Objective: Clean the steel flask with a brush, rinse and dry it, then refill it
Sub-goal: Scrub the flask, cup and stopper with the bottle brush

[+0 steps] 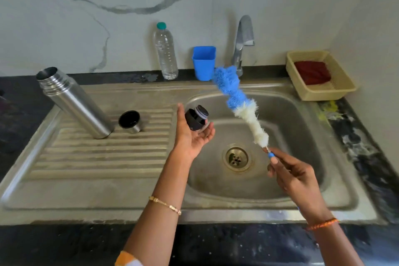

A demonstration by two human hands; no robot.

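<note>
Steel flask [73, 101] — uncapped, shiny, upright

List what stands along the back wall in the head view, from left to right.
Clear water bottle → blue plastic cup → tap → cream basket holding a red cloth.

Soft, even light is filling the scene, casting only faint shadows. Dull highlights are showing on the steel flask [74, 101] and along the sink [237, 215] front rim. The wide lens is bending the counter edges outward. Motion blur is smearing the brush [239, 103] bristles, and the corners are looking soft and slightly dim.
</note>
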